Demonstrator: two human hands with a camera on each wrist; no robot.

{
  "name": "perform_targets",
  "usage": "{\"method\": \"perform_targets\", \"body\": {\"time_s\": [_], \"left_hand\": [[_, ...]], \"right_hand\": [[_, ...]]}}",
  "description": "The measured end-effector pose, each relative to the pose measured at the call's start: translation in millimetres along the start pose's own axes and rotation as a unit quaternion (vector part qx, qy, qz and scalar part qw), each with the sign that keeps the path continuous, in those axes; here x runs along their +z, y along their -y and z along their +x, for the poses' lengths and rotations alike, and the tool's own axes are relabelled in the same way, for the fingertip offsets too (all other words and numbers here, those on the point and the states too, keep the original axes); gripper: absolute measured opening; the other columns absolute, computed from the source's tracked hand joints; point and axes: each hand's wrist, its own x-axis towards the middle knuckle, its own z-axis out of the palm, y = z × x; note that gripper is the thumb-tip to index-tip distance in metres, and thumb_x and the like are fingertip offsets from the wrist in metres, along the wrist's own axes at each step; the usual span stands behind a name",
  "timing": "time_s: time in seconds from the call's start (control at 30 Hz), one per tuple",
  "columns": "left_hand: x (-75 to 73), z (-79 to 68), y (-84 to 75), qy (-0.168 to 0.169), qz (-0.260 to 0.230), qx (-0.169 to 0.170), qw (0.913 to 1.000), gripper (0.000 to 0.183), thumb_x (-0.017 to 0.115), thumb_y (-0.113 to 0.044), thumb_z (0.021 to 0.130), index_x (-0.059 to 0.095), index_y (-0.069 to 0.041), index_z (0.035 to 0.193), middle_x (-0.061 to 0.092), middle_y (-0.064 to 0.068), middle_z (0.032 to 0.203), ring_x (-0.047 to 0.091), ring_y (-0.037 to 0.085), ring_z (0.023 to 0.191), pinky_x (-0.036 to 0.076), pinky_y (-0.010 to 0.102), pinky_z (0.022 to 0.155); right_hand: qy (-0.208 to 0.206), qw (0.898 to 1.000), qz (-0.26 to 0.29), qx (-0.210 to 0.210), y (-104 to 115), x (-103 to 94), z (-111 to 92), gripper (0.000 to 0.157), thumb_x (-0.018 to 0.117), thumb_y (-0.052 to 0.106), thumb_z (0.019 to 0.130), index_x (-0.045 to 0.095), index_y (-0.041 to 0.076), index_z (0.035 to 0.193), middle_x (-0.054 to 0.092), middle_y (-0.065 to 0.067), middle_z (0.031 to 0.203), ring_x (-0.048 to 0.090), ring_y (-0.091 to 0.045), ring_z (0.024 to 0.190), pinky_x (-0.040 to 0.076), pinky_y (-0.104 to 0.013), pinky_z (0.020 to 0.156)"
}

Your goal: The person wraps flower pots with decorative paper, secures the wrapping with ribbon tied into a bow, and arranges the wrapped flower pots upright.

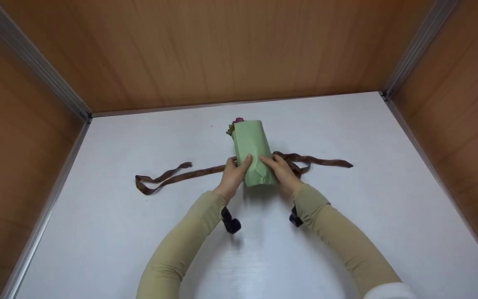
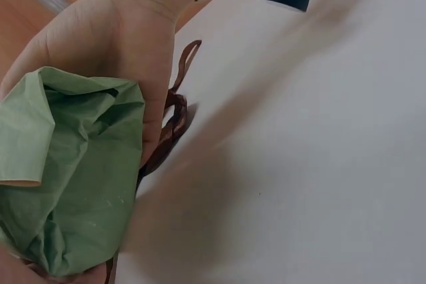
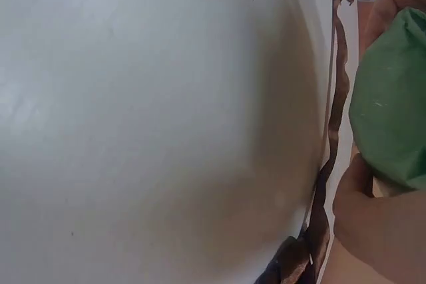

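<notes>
A bouquet wrapped in light green paper [image 1: 250, 139] is held between both hands, its lower end tilted toward me. A dark pink flower [image 1: 239, 120] and some dull greenish leaves [image 1: 230, 129] peek out at its upper left. My left hand [image 1: 231, 177] grips the left side, thumb on the front; my right hand [image 1: 284, 172] grips the right side likewise. Crumpled folds of the paper's bottom end [image 2: 86, 171] show in the left wrist view. A long brown ribbon [image 1: 181, 176] passes behind the bouquet and lies out to both sides. Fingers behind the paper are mostly hidden.
The white tabletop [image 1: 98, 232] carries the ribbon's loose right tail [image 1: 326, 161]. Wood-grain panels [image 1: 230, 54] with grey metal edging stand at the back and both sides. A black wrist mount [image 1: 231, 222] hangs under the left sleeve, another [image 1: 295, 217] under the right.
</notes>
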Motion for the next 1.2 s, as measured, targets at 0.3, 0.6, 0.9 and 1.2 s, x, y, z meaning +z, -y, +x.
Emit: {"method": "perform_targets", "body": {"time_s": [0.3,0.6,0.9,1.2], "left_hand": [[0.1,19.2,7.8,-0.008,0.024,0.003,0.9997,0.083,0.053,-0.056,0.09,0.024,-0.002,0.147,0.037,0.015,0.146,0.041,0.024,0.133,0.035,0.039,0.109],[0.5,27.5,14.1,-0.007,0.021,0.012,0.9997,0.078,0.053,-0.053,0.091,0.028,-0.002,0.145,0.044,0.015,0.141,0.048,0.024,0.126,0.039,0.037,0.105],[-2.8,31.2,13.5,-0.007,0.053,-0.002,0.9986,0.082,0.051,-0.058,0.09,0.028,-0.002,0.145,0.04,0.015,0.144,0.041,0.025,0.132,0.034,0.039,0.109],[-11.2,32.0,8.6,0.017,0.066,-0.016,0.9976,0.081,0.051,-0.056,0.091,0.028,0.0,0.146,0.037,0.016,0.147,0.037,0.027,0.136,0.033,0.04,0.11]], "right_hand": [[-0.013,1.0,0.02,0.009,-6.1,-2.4,21.0,0.072,0.052,0.046,0.094,0.026,0.006,0.147,0.031,-0.011,0.149,0.031,-0.025,0.136,0.025,-0.039,0.113],[-0.021,0.999,-0.009,0.041,-7.4,-3.5,25.0,0.079,0.052,0.054,0.09,0.023,0.01,0.149,0.021,-0.009,0.155,0.022,-0.026,0.141,0.021,-0.041,0.115],[0.009,0.999,-0.043,-0.006,-12.2,-17.5,30.3,0.062,0.024,0.044,0.103,0.021,0.003,0.15,0.018,-0.012,0.157,0.015,-0.027,0.144,0.013,-0.039,0.118],[-0.142,0.965,-0.205,-0.081,-17.7,-47.2,33.5,0.03,0.045,0.018,0.101,0.06,-0.002,0.116,0.062,-0.01,0.088,0.057,-0.013,0.075,0.047,-0.022,0.064]]}}
